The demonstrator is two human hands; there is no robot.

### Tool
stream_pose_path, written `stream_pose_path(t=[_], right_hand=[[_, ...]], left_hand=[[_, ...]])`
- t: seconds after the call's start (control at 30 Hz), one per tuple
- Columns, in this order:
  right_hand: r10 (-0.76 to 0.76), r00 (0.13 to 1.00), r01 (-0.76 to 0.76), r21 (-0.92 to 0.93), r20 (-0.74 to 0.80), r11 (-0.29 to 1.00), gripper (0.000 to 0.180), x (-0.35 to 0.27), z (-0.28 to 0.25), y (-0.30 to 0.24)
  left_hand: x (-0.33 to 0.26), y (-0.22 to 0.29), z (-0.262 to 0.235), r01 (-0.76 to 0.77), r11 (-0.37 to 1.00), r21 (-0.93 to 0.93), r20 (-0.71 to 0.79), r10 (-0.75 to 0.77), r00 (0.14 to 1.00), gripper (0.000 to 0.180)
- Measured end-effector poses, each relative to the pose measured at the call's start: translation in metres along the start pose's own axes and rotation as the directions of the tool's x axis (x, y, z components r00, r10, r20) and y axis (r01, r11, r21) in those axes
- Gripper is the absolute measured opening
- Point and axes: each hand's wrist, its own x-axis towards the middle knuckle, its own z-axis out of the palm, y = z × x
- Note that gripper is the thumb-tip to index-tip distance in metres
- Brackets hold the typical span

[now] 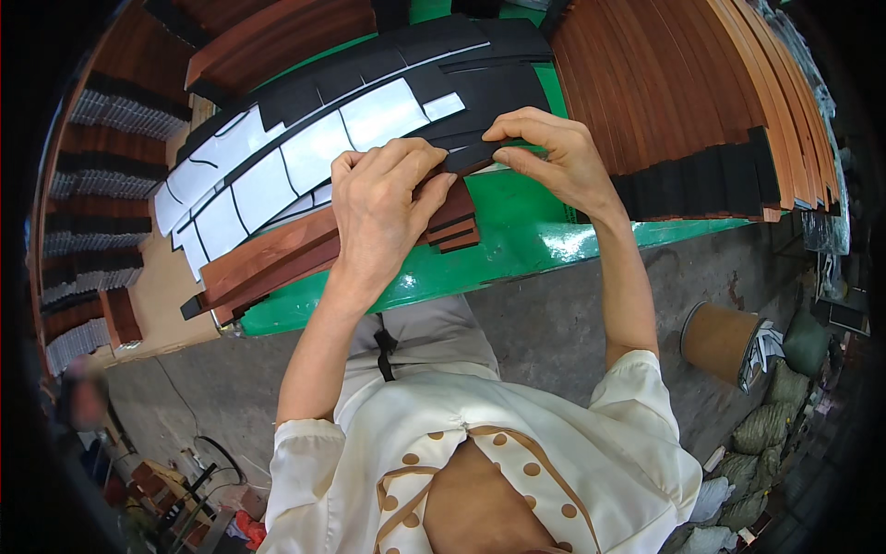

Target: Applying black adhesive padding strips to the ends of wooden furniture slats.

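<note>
Both hands meet over the near side of a green-topped table. With fingers bent and closed, my left hand (pixel 380 198) presses a small black strip (pixel 469 159) against the end of a reddish-brown wooden slat. My right hand (pixel 558 157) pinches the other end of that strip between thumb and fingertips. Under my left hand lie several wooden slats (pixel 277 247), side by side and slanting to the left; one has a black cap at its left end. Just beyond are overlapping black sheets (pixel 489 97) and white-backed pieces (pixel 305 157). My left hand hides part of the slats.
Tall stacks of brown slats with black ends (pixel 660 92) stand at the right of the green table (pixel 517 231). More brown stacks (pixel 120 138) fill the left side, and another slat pile (pixel 277 42) lies at the back. A brown drum (pixel 722 343) and sacks stand on the floor at right.
</note>
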Motion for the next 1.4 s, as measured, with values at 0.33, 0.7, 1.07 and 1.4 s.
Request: stream_pose_path(t=[0.33,0.7,1.07,1.4], right_hand=[[-0.018,1.000,0.017,-0.042,-0.022,0.999,0.021,-0.001,0.001,-0.001],[-0.153,0.986,0.143,-0.144,-0.064,0.979,0.021,0.000,-0.001,-0.006],[-0.150,0.986,0.141,-0.116,-0.074,0.983,0.020,-0.002,0.001,0.002],[0.002,0.994,0.004,0.054,-0.109,0.999,0.024,-0.010,0.011,0.011]], left_hand=[[0.000,-0.001,0.001,-0.006,1.000,0.000,-0.006,0.006,1.000,0.019],[0.000,-0.001,0.000,-0.008,1.000,-0.011,-0.007,0.008,1.000,0.020],[0.000,0.000,0.001,-0.008,1.000,-0.006,-0.006,0.008,1.000,0.019],[0.000,0.003,0.000,-0.003,0.999,0.051,0.013,0.002,1.000,0.024]])
